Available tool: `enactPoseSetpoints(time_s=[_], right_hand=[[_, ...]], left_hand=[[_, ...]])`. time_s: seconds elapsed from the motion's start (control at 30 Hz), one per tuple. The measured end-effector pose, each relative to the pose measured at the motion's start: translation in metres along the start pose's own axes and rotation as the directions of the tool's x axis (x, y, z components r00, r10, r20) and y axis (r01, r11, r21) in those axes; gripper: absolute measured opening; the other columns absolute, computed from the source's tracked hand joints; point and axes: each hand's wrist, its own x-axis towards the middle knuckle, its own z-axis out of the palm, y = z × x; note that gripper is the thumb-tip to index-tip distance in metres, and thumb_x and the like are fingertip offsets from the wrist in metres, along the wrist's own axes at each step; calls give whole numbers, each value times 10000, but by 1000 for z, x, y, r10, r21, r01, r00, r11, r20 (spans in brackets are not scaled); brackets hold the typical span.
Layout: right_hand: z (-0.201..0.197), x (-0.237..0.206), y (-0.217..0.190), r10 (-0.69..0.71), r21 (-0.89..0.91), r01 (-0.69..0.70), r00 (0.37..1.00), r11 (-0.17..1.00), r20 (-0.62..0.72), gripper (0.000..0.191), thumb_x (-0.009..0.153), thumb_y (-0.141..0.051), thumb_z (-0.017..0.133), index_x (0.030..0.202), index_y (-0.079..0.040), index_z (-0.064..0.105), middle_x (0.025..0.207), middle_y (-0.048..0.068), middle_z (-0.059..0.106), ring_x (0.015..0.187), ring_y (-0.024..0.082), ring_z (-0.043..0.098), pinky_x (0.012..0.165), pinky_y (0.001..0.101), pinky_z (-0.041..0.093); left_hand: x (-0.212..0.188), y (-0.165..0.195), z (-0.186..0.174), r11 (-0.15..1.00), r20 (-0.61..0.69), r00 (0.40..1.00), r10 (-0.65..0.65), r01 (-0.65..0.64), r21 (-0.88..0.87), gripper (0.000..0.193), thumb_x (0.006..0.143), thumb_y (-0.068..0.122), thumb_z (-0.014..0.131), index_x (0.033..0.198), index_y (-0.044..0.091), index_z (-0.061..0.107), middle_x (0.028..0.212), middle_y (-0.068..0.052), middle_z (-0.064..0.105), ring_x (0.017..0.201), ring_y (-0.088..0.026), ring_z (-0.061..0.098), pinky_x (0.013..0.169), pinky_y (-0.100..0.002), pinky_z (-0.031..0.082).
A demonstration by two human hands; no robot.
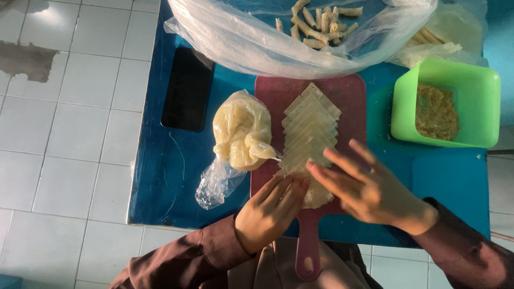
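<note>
Overhead view of a blue table (pixel 176 176), with the maroon cutting board (pixel 350 101) taken as landmark. A fanned row of pale, translucent square wrappers (pixel 310 131) lies down the middle of the board, each sheet overlapping the next like shingles. At the handle end of the board your left hand (pixel 270 211) rests with its fingers extended and pressed together, tips touching the nearest sheet. Your right hand (pixel 369 187) lies beside it with fingers spread and slightly blurred, fingertips on the same sheet; neither hand closes around anything.

Judge the sheets as very light, thin and limp: they will likely drape, stick to one another and tear if pulled flat against the stack. Lift one by a free corner or edge, peeling rather than sliding.

Just left of the board, and partly on its edge, sits a knotted clear plastic bag (pixel 241 131) bulging with soft, yellowish dough-like filling. Above the board's far end a large, crinkled clear plastic sheet (pixel 241 37) carries a heap of finished pale rolls (pixel 321 24). Right of the board stands a rigid green plastic tub (pixel 476 91) holding brown crumbly filling. Further left of the bag lies a flat, glossy black phone (pixel 187 88).
</note>
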Motion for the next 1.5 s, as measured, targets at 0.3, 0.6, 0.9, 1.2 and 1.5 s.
enactPoseSetpoints(time_s=[0.3, 0.6, 0.9, 1.2, 1.5], right_hand=[[19, -11, 1, -40, 8, 40, 994, 999, 102, 615, 925, -376, 627, 1469, -110, 518, 1455, -12, 596, 1466, 210, 359, 1191, 542, 266], [1, 6, 25, 41, -208, -26, 997, 978, 68, 703, 951, -446, 570, 1536, -84, 426, 1378, 56, 649, 1485, 258, 345, 1222, 589, 228], [9, -1, -4, -51, -104, 65, 990, 993, 134, 666, 961, -493, 529, 1539, -174, 441, 1576, -40, 449, 1502, 194, 300, 1225, 541, 214], [7, 6, 6, -23, -259, 63, 988, 964, 152, 724, 943, -527, 561, 1564, -179, 424, 1573, -17, 455, 1478, 160, 329, 1226, 523, 209], [9, 12, 27, -36, -346, 97, 983, 933, 180, 690, 960, -502, 512, 1553, -156, 448, 1577, 10, 464, 1485, 202, 333, 1235, 558, 141]], left_hand=[[-3, 2, 5, 1000, 11, 1000, -2, 2, 29, 424, 940, 126, 623, 1327, -47, 617, 1302, -179, 654, 1247, -280, 646, 1110, -409, 505], [-2, 4, 4, 998, 21, 1000, -4, 3, 67, 420, 951, 150, 617, 1324, -42, 618, 1260, -172, 661, 1250, -275, 648, 1107, -408, 506], [-3, 4, 1, 999, 20, 1000, -12, 12, 31, 402, 929, 134, 609, 1288, -47, 626, 1277, -186, 660, 1246, -292, 646, 1117, -411, 506], [-2, 2, 3, 1000, 23, 1000, 1, -1, 10, 450, 908, 136, 626, 1312, -61, 626, 1244, -177, 659, 1236, -289, 652, 1107, -419, 507], [0, 1, -1, 1000, 20, 1000, -6, 6, 14, 426, 926, 133, 631, 1307, -57, 622, 1249, -184, 665, 1230, -287, 651, 1105, -407, 507]])
